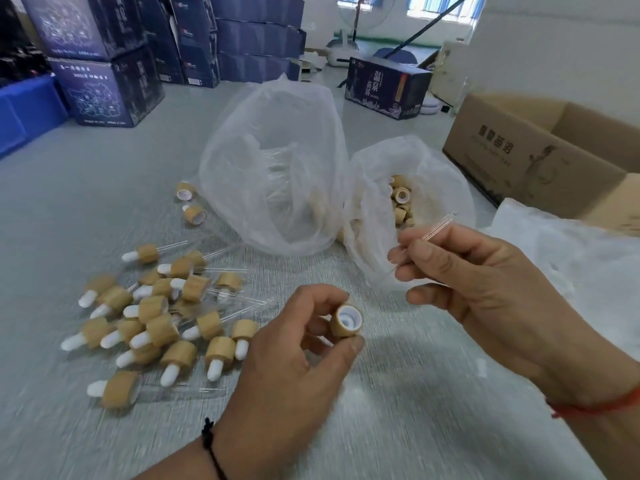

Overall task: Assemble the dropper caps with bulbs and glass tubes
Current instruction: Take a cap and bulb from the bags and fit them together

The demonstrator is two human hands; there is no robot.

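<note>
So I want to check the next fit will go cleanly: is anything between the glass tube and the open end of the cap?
Nothing visible. The right hand pinches the glass tube up and to the right of the cap, which the left hand holds with its white opening facing up. Only open air lies between them.

Dark boxes [104,53] stacked on grey floor [52,188]; bright windows [443,5].

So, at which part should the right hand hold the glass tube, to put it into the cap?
Hold the glass tube at mid-length, grip from the sides. It is thin, with one end pointing up-right, so the lower end stays free to enter the white opening of the cap that the left hand holds.
</note>
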